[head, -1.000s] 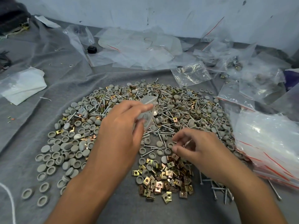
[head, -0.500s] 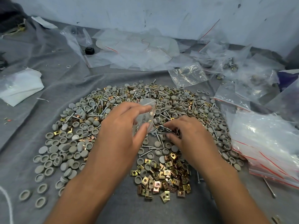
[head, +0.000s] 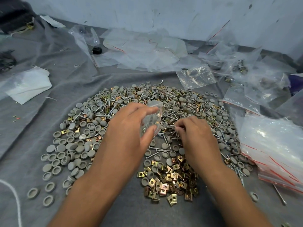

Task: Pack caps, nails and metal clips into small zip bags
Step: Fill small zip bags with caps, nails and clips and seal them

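Observation:
A wide heap of grey round caps (head: 72, 145), silver nails (head: 157, 147) and brass-coloured metal clips (head: 172, 181) lies on grey cloth. My left hand (head: 129, 128) holds a small clear zip bag (head: 153, 118) upright between thumb and fingers, over the middle of the heap. My right hand (head: 195, 136) is just right of the bag, fingers curled down into the pile and pinching nails by their heads. What the bag holds is hard to make out.
A stack of red-striped zip bags (head: 275, 154) lies at the right. Loose clear bags (head: 144, 49) and some filled ones (head: 241, 68) sit at the back by the wall. A white cloth (head: 27, 84) lies at the left, a white cord (head: 14, 199) at the lower left.
My right hand has moved forward from the clips near me up into the nails beside the bag and now pinches nails. My left hand keeps the bag in about the same place.

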Available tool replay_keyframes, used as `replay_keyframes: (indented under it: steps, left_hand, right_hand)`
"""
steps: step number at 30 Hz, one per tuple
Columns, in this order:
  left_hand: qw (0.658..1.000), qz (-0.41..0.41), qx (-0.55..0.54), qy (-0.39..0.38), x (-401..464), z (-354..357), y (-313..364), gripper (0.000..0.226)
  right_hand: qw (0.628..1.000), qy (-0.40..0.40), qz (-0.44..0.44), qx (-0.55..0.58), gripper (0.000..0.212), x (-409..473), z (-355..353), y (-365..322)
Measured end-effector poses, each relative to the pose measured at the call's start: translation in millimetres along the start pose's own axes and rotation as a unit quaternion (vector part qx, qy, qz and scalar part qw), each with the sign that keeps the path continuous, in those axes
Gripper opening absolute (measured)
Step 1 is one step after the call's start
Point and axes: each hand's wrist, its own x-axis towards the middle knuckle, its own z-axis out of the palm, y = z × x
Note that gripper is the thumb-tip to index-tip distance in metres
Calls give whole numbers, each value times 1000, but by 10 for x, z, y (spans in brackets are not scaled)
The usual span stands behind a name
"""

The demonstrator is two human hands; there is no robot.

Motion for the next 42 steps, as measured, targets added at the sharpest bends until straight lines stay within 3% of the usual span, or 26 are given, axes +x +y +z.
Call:
replay_keyframes:
  steps: [2, 6, 12, 26, 30, 33, 35, 38, 42]
  left_hand:
    - [1000, 2, 5, -6, 3, 7, -7, 46]
    - [1000, -5, 12, -21, 15, 48, -3, 50]
    - [1000, -1, 12, -28, 1, 93, 2, 54]
    - [1000, 3, 5, -27, 11, 122, -15, 51]
    - [1000, 1, 9, -28, 4, 127, -11, 52]
    - [999, -2, 18, -29, -3, 117, -22, 57]
    - [999, -6, 25, -32, 2, 110, -29, 58]
    - [999, -12, 29, -35, 12, 111, -16, 58]
    - [999, -8, 24, -34, 12, 103, -14, 57]
  right_hand:
    - [992, 6, 8, 123, 11, 10, -67, 9]
    - [946, 99, -77, 298, 10, -88, -275, -130]
    - [948, 147, -181, 217, 17, -145, -294, -245]
    - [940, 197, -183, 208, 26, -176, -242, -295]
    - [944, 174, -160, 231, 17, -162, -271, -274]
    - [952, 159, -57, 254, 17, -65, -369, -55]
    - [977, 77, 15, 198, 20, -7, -371, 131]
    - [993, -60, 55, 88, 25, 17, -253, 239]
    - [998, -62, 24, -22, 33, 14, -172, 183]
